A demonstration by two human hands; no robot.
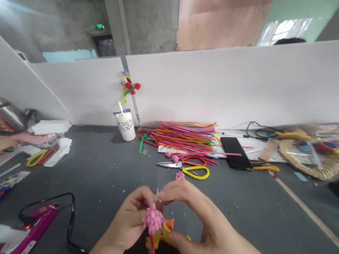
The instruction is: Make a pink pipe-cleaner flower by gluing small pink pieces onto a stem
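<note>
The pink flower [153, 219], stem down, is pinched in the left hand [136, 216], over a yellow glue gun [163, 235]. The right hand [213, 220] curves alongside; whether it grips anything, I cannot tell. Scissors [181, 166] lie beyond on the bench [101, 172].

Pink flower head [153, 219] has a knobby surface with slight sheen. Yellow glue gun [165, 234]: smooth plastic. Scissors [179, 165]: polished metal blades, smooth plastic handles. Phone [234, 146]: glossy face. Flask [8, 113]: metal, satin sheen. Power strip [40, 226]: glossy plastic. Cup [125, 126] looks papery, matt. Desk [110, 173] is matt. Partition [190, 89]: smooth, matt. Wall [154, 16]: bare concrete, looks rough. Coloured stems [186, 138]: fine texture unclear.
</note>
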